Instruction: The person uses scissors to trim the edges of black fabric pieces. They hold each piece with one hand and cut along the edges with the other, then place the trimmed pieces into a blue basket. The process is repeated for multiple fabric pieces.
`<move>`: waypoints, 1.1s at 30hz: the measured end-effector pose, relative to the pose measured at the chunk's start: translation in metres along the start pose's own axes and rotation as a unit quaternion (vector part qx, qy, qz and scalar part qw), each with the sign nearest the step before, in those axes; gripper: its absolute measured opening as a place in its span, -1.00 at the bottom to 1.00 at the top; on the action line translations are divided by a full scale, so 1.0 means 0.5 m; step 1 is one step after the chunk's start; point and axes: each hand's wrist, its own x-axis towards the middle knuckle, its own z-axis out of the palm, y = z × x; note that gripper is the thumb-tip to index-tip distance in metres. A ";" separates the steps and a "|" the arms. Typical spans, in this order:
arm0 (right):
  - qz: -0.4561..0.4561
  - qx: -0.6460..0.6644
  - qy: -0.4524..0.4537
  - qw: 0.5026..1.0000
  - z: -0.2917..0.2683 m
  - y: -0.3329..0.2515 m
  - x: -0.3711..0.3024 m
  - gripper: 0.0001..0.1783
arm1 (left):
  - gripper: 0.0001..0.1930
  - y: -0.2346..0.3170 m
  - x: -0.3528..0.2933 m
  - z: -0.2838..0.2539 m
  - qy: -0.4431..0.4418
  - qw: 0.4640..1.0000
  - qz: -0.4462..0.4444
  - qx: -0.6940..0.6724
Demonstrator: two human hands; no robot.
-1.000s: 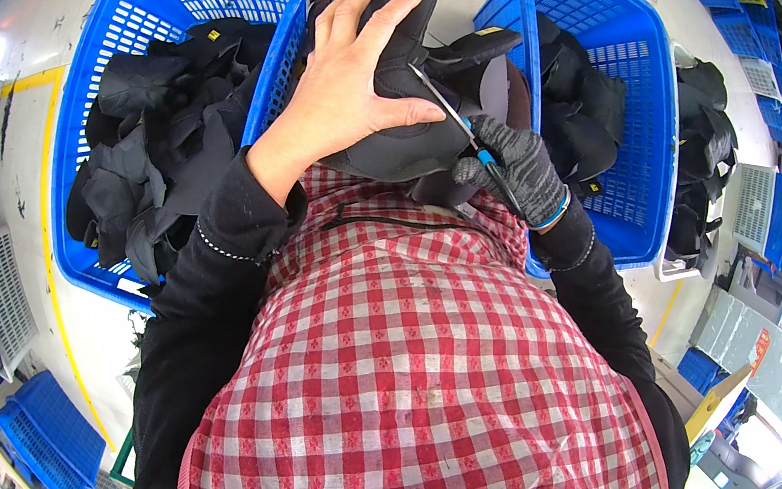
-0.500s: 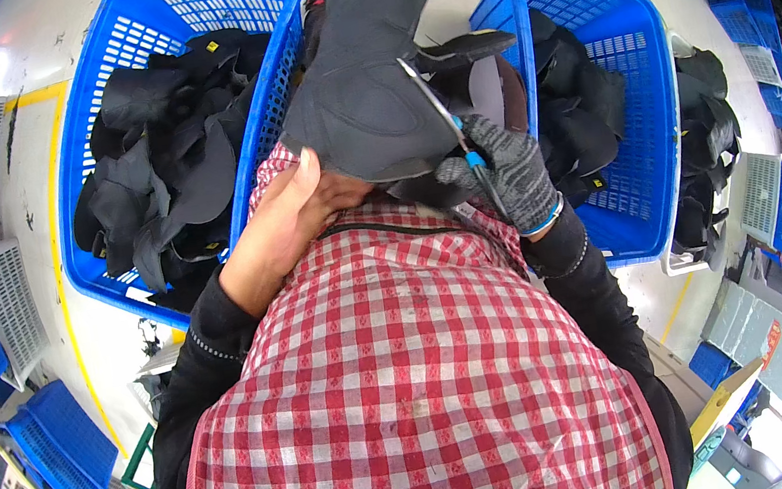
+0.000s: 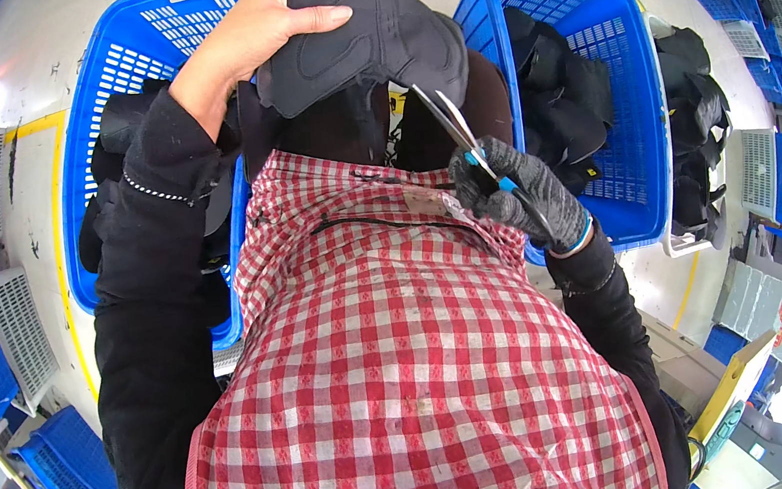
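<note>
My bare left hand (image 3: 253, 32) is closed on a black padded fabric piece (image 3: 349, 33) with stitched curved lines, thumb on its upper face. The piece hangs over my lap at the top of the view. In a grey knit glove, my right hand (image 3: 516, 187) grips a pair of scissors (image 3: 457, 128) with light blue bands. Their blades are slightly parted and point up toward the lower edge of the fabric piece. I cannot tell whether they touch it.
A blue basket (image 3: 84, 220) with black pieces stands at the left, partly behind my left arm. Another blue basket (image 3: 638, 106) stands at the right with similar pieces. Beyond it, more black pieces (image 3: 693, 118) are piled. White and blue crates (image 3: 17, 331) line the left side.
My left hand has moved up to the top and now holds the fabric piece by its upper part, and the piece has turned. The scissors, pressed close together before, now show parted blades.
</note>
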 end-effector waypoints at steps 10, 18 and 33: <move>0.073 0.018 -0.006 0.997 -0.022 0.022 0.046 -0.24 | -0.44 -0.037 0.033 -0.026 -0.040 0.993 -0.046 -0.097; 0.072 0.006 -0.002 0.997 -0.033 0.023 0.074 -0.28 | -0.46 -0.035 0.039 -0.024 -0.046 0.991 -0.064 -0.111; 0.083 0.006 0.011 0.996 -0.031 0.018 0.080 -0.50 | -0.46 -0.039 0.035 -0.025 -0.038 0.994 -0.053 -0.091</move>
